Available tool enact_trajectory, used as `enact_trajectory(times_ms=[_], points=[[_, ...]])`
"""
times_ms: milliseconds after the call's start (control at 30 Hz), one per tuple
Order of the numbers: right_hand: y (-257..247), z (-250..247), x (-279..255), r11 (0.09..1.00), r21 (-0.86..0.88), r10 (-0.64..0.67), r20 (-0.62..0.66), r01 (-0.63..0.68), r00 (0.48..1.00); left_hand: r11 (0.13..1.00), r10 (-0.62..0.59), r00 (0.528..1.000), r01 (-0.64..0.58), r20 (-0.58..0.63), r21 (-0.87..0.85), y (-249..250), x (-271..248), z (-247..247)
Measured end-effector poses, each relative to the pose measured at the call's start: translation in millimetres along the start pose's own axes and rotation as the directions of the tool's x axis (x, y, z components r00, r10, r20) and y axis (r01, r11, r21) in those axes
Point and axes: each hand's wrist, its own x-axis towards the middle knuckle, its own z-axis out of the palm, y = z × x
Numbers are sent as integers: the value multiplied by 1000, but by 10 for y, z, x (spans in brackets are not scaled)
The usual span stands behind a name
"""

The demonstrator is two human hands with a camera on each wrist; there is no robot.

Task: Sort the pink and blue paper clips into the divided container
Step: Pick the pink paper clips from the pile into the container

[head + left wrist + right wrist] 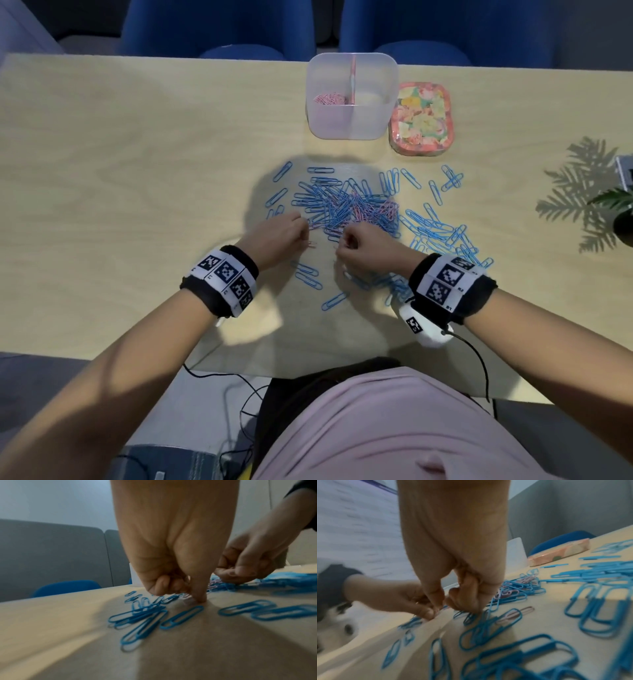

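A heap of blue paper clips (342, 205) with some pink paper clips (387, 209) mixed in lies mid-table. Behind it stands the clear divided container (352, 126); pink clips (325, 99) lie in its left half. My left hand (301, 233) is at the heap's near left edge, its curled fingertips (200, 599) pinching a small pink clip (311, 244) against the table. My right hand (344, 245) hovers beside it with fingers (469, 605) curled, tips among blue clips (489, 627). Nothing shows in its grasp. A loose pink clip (522, 612) lies just right of it.
A flat pink floral box (423, 120) sits right of the container. Blue clips (442, 233) are strewn right and toward me (308, 274). A potted plant (620, 212) is at the right edge. Blue chairs (219, 31) stand beyond the table's far edge.
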Motion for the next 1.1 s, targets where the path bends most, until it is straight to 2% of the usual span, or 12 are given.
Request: enact_trajectory(times_ms=[100, 167, 233, 367, 433, 500, 567, 633, 700, 833, 933, 1100], points=[[-121, -129, 57, 924, 374, 88, -3, -81, 996, 999, -11, 1000, 11, -1, -52, -21, -58, 55], [-177, -187, 140, 879, 460, 139, 9, -127, 990, 997, 30, 998, -34, -56, -68, -43, -87, 112], [-224, -179, 232, 933, 356, 76, -41, -56, 996, 993, 37, 992, -50, -117, -109, -58, -121, 155], [-200, -33, 365, 967, -241, -109, -104, 81, 989, 900, -178, 974, 102, -143, -424, -106, -161, 145], [-156, -18, 384, 958, -280, -97, -129, 58, 987, 696, -337, 939, 200, -68, -689, -109, -139, 72], [-107, -67, 376, 982, -185, -55, -178, 22, 983, 340, -444, 886, 301, 130, -891, -132, -118, -24], [-33, -161, 365, 997, -56, 27, -272, -44, 962, -76, -384, 852, 356, 356, -932, -151, -108, -117], [35, -255, 335, 993, -26, 97, -364, -114, 926, -237, -297, 847, 382, 442, -893, -159, -89, -162], [54, -299, 283, 991, -58, 85, -404, -119, 911, -186, -261, 862, 396, 434, -899, -122, -42, -153], [-59, -197, 195, 983, -183, -54, -351, -12, 935, 130, -216, 939, 299, 267, -945, -27, 50, -63], [-107, -70, 194, 943, -333, -107, -281, 8, 954, 340, -282, 941, 280, 186, -898, -46, 110, 11], [-65, -15, 207, 956, -286, -11, -268, -69, 963, 641, -312, 950, 219, 12, -736, -41, 168, 32]])
